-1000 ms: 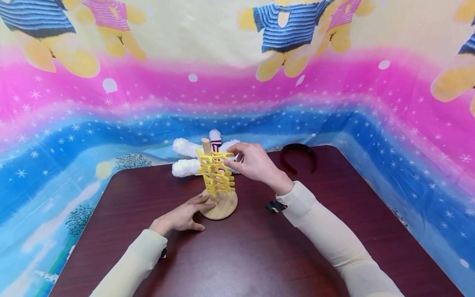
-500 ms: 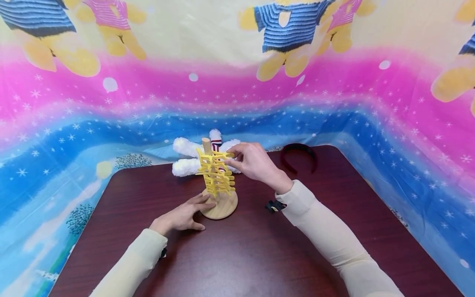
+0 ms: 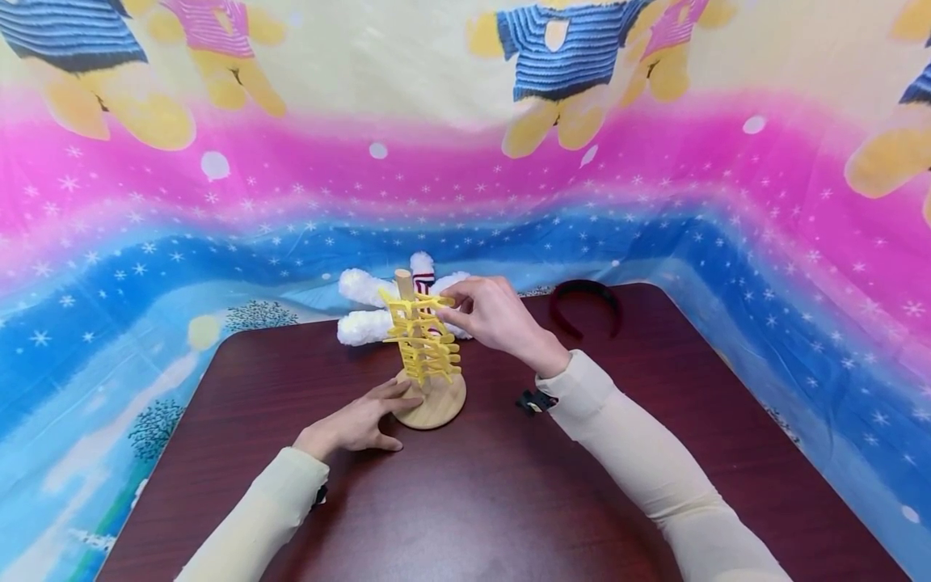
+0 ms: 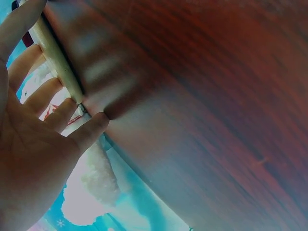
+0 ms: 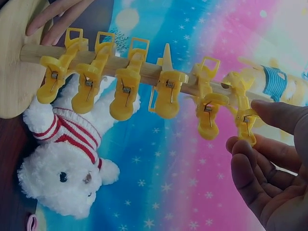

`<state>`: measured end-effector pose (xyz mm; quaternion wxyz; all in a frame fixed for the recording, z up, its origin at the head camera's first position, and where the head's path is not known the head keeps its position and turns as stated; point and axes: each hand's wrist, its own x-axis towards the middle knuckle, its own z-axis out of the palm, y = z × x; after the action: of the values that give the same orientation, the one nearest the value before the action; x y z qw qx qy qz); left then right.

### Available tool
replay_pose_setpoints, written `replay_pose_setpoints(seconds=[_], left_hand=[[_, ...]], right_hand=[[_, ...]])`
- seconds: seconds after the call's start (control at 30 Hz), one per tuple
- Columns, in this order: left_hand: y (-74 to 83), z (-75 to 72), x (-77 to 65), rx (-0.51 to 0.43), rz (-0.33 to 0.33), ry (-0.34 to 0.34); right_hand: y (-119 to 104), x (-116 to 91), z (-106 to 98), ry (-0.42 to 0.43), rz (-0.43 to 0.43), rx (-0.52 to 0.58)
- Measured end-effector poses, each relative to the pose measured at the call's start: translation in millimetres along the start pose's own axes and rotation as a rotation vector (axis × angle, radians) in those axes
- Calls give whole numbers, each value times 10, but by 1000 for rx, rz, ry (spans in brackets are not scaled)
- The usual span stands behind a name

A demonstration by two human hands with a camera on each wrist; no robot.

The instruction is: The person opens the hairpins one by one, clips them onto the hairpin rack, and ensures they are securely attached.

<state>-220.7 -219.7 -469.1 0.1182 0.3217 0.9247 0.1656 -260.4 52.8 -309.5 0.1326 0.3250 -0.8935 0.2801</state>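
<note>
A wooden post [image 3: 403, 282] rises from a round wooden base [image 3: 434, 415]. Several yellow plastic clothespins [image 5: 127, 89] with metal springs grip it, one above another. Near the post's top, my right hand [image 3: 498, 317] pinches the handles of the uppermost clothespin [image 5: 238, 85] between thumb and fingers; its jaws lie around the post in the right wrist view. My left hand [image 3: 356, 422] rests with spread fingers at the base's left side, some fingertips on its rim. In the left wrist view the base [image 4: 57, 60] shows edge-on beyond the fingers.
Behind the post lies a white plush bear [image 5: 57, 178] in a red-striped sweater, partly hidden in the head view. A dark red headband [image 3: 587, 286] lies at the table's back right. Printed cloth [image 3: 451, 218] surrounds the dark wooden table [image 3: 465, 509].
My right hand has shifted slightly up and left, with the uppermost clothespin moving a little along with it. My left hand and the base have stayed put.
</note>
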Motion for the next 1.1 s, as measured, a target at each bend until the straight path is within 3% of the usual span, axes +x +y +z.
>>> replay_pose_setpoints(seconds=[0.7,1.1], left_hand=[[2,12,-30,4,5,12],[-3,4,-43,9,-3,30]], right_hand=[[18,-17,12,-38,90,22],[268,-224,-26,-52,123,1]])
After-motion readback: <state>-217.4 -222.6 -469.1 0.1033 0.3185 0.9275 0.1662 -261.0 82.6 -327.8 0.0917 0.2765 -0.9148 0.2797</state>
